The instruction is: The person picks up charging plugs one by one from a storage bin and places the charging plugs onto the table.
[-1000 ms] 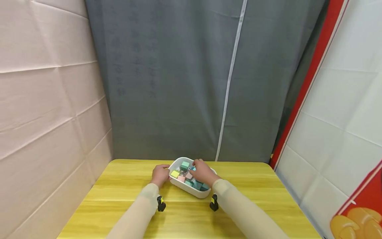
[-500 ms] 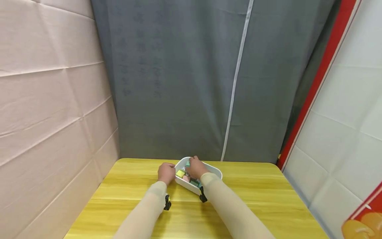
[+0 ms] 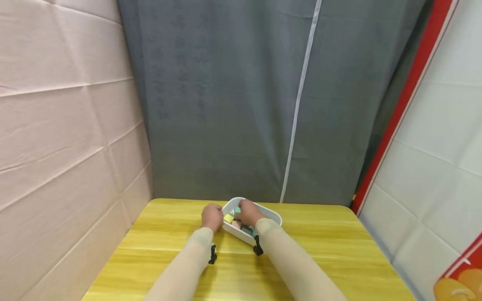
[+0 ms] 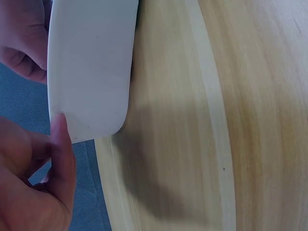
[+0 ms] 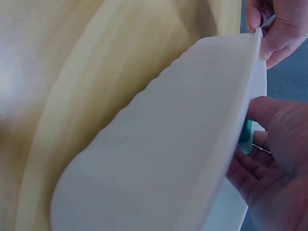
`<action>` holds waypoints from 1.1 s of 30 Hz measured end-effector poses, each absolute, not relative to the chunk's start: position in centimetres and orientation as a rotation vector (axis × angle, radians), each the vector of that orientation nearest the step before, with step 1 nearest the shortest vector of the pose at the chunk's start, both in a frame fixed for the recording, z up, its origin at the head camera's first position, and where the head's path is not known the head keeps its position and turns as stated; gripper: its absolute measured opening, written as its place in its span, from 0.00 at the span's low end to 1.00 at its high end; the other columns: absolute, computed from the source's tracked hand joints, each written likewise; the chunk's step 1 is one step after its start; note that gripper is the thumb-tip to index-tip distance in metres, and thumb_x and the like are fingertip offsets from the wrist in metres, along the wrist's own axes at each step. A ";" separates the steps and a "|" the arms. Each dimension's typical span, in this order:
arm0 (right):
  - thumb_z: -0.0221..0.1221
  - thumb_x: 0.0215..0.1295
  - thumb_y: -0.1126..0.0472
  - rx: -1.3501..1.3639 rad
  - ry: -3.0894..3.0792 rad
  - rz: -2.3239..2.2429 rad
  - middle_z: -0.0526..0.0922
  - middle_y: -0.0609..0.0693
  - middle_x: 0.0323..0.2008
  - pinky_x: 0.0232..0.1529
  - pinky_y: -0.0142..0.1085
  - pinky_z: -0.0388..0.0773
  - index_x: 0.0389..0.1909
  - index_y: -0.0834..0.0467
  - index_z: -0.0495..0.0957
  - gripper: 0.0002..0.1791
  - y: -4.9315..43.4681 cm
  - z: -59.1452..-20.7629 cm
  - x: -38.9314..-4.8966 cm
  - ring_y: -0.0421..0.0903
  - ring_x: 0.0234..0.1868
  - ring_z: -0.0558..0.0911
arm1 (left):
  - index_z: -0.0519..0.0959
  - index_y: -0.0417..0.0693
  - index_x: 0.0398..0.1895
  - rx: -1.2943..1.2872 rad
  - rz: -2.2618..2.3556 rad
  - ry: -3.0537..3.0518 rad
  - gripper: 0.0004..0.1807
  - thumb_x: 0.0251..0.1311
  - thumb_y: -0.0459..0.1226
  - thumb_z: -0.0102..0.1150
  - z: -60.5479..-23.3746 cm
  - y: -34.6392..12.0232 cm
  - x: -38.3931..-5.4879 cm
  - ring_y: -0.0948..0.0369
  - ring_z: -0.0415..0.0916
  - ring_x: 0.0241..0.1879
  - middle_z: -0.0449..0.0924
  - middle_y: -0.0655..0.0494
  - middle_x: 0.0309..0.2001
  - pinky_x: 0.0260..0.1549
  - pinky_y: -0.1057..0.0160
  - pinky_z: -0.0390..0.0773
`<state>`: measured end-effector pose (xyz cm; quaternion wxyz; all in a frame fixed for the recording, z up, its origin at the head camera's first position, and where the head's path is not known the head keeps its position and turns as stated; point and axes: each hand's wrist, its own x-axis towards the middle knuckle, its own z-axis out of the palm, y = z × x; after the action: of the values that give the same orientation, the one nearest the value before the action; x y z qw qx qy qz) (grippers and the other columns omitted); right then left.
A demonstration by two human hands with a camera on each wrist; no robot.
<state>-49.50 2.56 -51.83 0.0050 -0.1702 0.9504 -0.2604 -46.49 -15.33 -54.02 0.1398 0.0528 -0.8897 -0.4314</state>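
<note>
A white plastic bin [image 3: 234, 232] with rounded corners sits on the table, holding several small blocks. My left hand [image 3: 212, 217] pinches its left end at the rim; in the left wrist view the thumb [image 4: 61, 139] lies against the outer wall. Reaching over the near rim, my right hand [image 3: 250, 212] is inside the bin. A green block [image 5: 246, 137] shows between its thumb and fingers in the right wrist view. A yellow block [image 3: 228, 218] and a pink block [image 3: 236, 224] lie in the bin to the left of that hand. Other blocks are partly hidden under it.
The yellow wood-grain table [image 3: 331, 246] ends at a grey curtain [image 3: 226, 104] behind the bin. A pale cloth wall [image 3: 75, 138] rises at the left and a white panel [image 3: 425, 167] with a red edge at the right.
My right hand has moved left and farther into the bin, from the blue block to the green one. The left hand keeps its hold on the rim. The head view has shifted slightly.
</note>
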 end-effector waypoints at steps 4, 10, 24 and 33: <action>0.76 0.69 0.58 -0.643 2.995 -0.803 0.78 0.46 0.28 0.37 0.38 0.76 0.47 0.67 0.86 0.16 3.1 -51.2 -48.8 0.44 0.31 0.75 | 0.92 0.34 0.49 0.150 -1.228 -2.582 0.18 0.60 0.22 0.59 -54.1 -15.5 -47.0 0.46 0.89 0.39 0.92 0.39 0.46 0.25 0.61 0.90; 0.77 0.66 0.57 -0.693 3.010 -0.869 0.84 0.50 0.34 0.37 0.38 0.77 0.49 0.67 0.87 0.19 3.9 -50.9 -48.0 0.45 0.33 0.76 | 0.91 0.32 0.51 0.241 -1.241 -2.628 0.19 0.59 0.20 0.59 -51.8 -15.0 -46.0 0.41 0.89 0.49 0.91 0.37 0.49 0.35 0.55 0.93; 0.77 0.69 0.52 -0.853 2.947 -1.038 0.80 0.49 0.46 0.41 0.38 0.82 0.57 0.59 0.86 0.22 6.5 -49.3 -42.9 0.43 0.39 0.77 | 0.90 0.32 0.53 0.279 -1.240 -2.663 0.19 0.61 0.20 0.59 -51.7 -14.7 -45.1 0.43 0.88 0.48 0.90 0.36 0.52 0.30 0.59 0.92; 0.78 0.68 0.55 -1.062 2.876 -1.118 0.79 0.46 0.47 0.40 0.32 0.81 0.55 0.57 0.85 0.19 6.0 -49.8 -38.6 0.42 0.39 0.78 | 0.93 0.38 0.49 0.154 -1.198 -2.643 0.18 0.57 0.24 0.64 -55.3 -15.8 -48.3 0.45 0.88 0.41 0.92 0.41 0.45 0.31 0.58 0.91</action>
<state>-38.58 5.97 -49.80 -0.0606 -0.3248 0.8797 -0.3419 -48.32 -15.82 -55.30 0.1174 0.0527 -0.9032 -0.4094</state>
